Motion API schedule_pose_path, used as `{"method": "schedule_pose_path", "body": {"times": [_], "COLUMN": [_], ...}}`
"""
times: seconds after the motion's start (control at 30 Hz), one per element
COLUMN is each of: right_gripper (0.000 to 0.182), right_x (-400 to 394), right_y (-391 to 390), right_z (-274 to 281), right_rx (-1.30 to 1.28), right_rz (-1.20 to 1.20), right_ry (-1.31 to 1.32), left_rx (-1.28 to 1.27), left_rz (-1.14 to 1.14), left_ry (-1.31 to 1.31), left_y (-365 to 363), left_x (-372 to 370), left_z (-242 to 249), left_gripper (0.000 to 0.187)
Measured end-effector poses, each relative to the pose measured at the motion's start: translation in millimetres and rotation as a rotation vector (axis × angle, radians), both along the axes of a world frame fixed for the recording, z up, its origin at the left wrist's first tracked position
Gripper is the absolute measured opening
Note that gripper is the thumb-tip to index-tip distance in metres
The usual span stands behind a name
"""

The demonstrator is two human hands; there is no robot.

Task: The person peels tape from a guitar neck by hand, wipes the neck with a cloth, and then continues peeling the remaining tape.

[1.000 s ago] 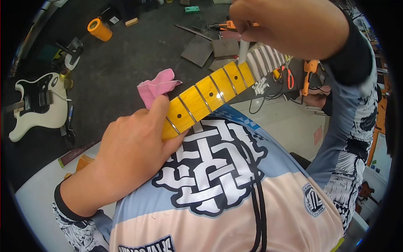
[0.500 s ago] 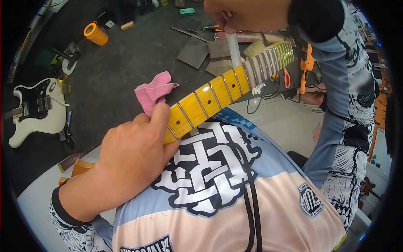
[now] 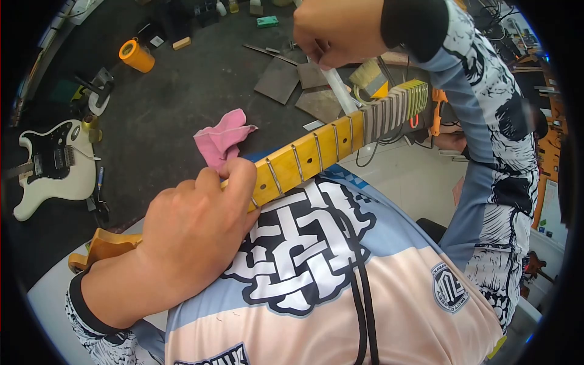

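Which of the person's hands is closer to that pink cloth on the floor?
Left. The left hand grips the guitar neck right beside the pink cloth, fingers just below it. The right hand is up at the neck's far end, well away.

Pink cloth (image 3: 222, 137) just beyond the neck grip, orange tape roll (image 3: 135, 56) farther up-left, white electric guitar (image 3: 52, 164) well off to the left, grey sheets (image 3: 280, 80) on the dark floor, orange-handled tool (image 3: 436, 109) rightward, green block (image 3: 266, 22) far up top.
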State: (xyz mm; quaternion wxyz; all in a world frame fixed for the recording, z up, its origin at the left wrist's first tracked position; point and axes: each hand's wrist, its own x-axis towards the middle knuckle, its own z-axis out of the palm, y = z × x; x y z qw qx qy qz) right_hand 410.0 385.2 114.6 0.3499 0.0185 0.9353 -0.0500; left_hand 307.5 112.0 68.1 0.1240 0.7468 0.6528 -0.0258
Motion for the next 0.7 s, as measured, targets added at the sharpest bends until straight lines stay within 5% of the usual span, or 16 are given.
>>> {"method": "schedule_pose_path", "body": {"times": [0.27, 0.7], "right_gripper": [0.024, 0.011], "right_x": [8, 9], "right_y": [11, -17], "right_z": [-22, -51], "right_rx": [-0.136, 0.046], "right_rz": [0.009, -0.110], "right_ry": [0.032, 0.091], "left_rx": [0.043, -0.059], "left_rz": [-0.046, 0.024], "left_ry": [0.079, 0.068], "left_y": [-3, -10], "left_x": [0, 2], "left_z": [3, 2], "left_gripper": [0.050, 0.047]}}
